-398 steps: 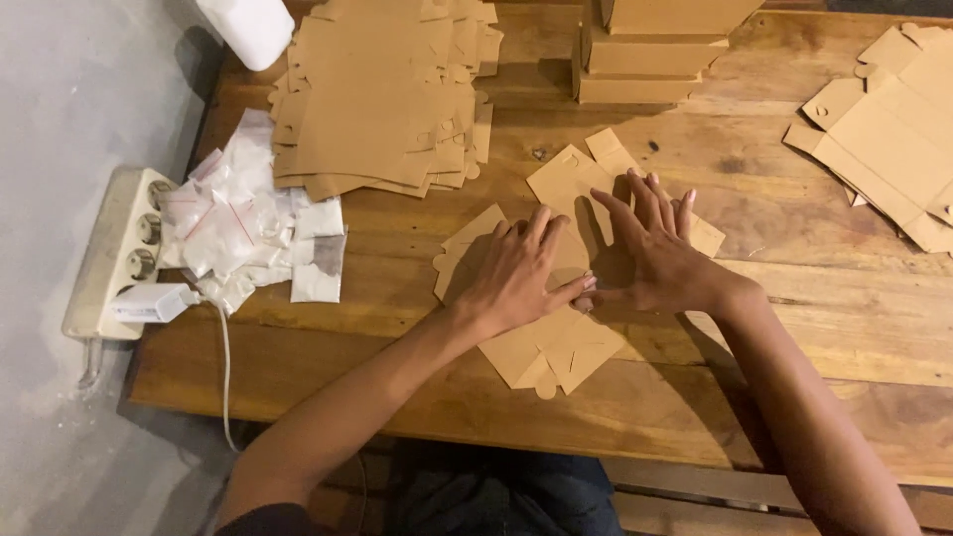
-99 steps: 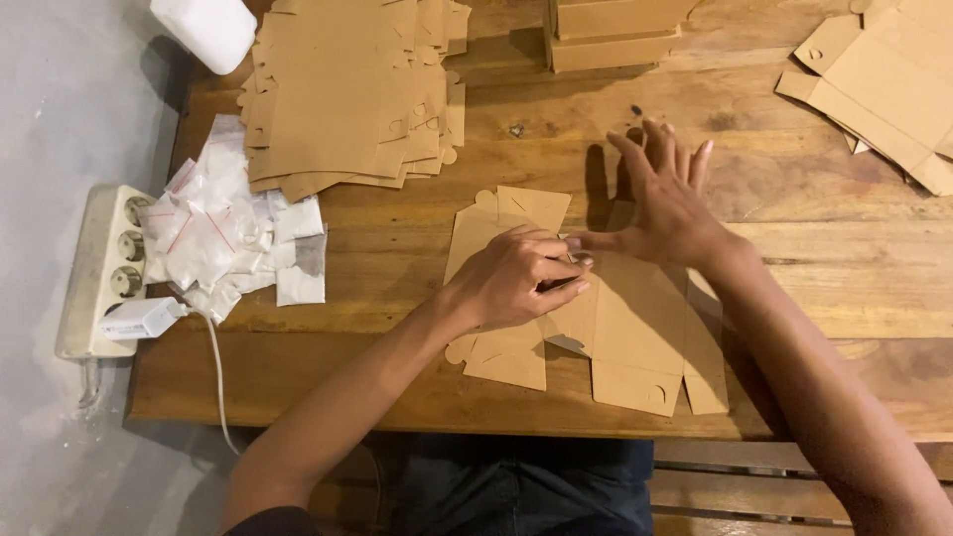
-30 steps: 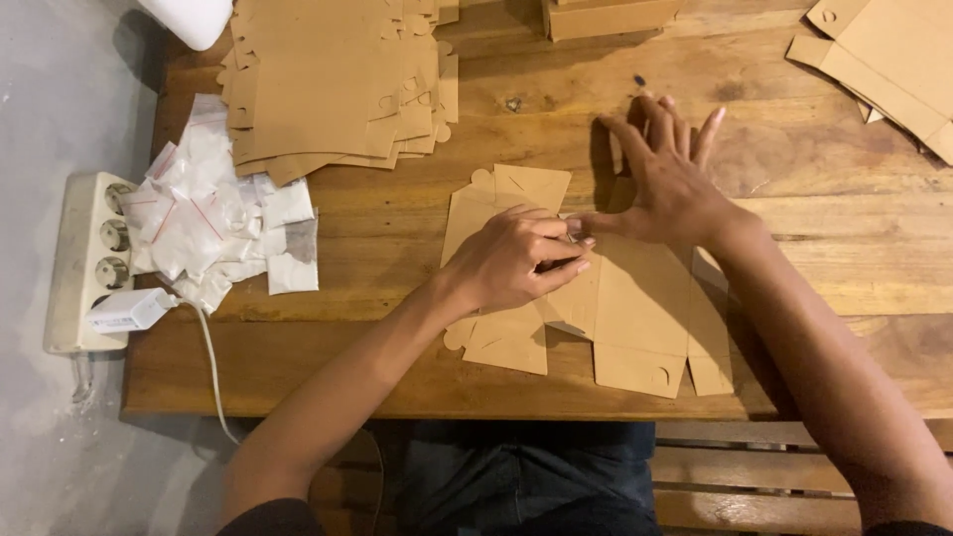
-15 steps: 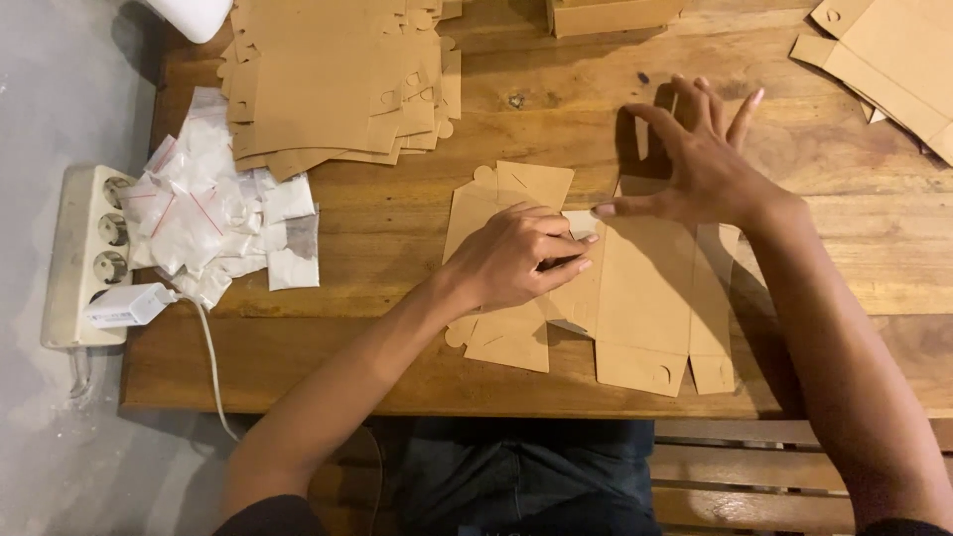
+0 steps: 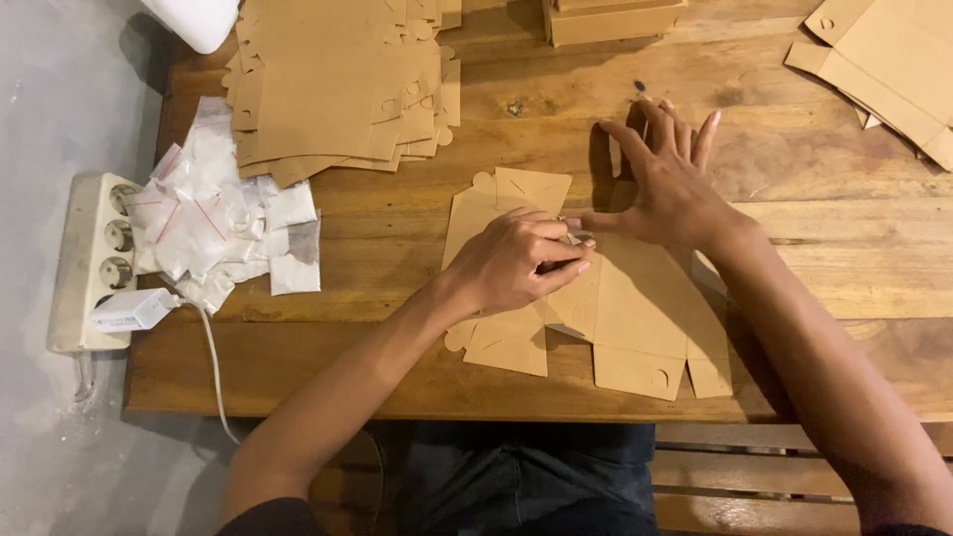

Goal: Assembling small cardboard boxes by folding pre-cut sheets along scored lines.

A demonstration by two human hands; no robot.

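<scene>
The flat cardboard blank [image 5: 615, 318] lies on the near middle of the counter [image 5: 397, 367], its near flaps at the counter's near edge and its far left flaps pointing toward the cardboard stack. The left hand [image 5: 516, 263] rests on top of the blank's middle with fingers curled shut, the fingertips pinching something small and pale at a fold line; what that is I cannot tell. The right hand [image 5: 670, 184] is spread open and flat, holding nothing, its palm on the far right part of the blank and its fingers reaching onto bare wood beyond it. So the blank sits under both hands, mostly nearer than and between them, pressed down rather than gripped. The likely trouble: since only the left fingertips pinch anything, a pull there could slide or skew the blank, or crease the card off its score line, if the right palm lifts. The near flaps sit right at the edge, so a nudge toward the person could tip them over it. Farther off, the stack of blanks [image 5: 338, 89] lies far left, the heap of small clear bags [image 5: 218, 218] at the left, the power strip [image 5: 94, 258] beyond the counter's left edge, and more cardboard [image 5: 884, 65] far right.
</scene>
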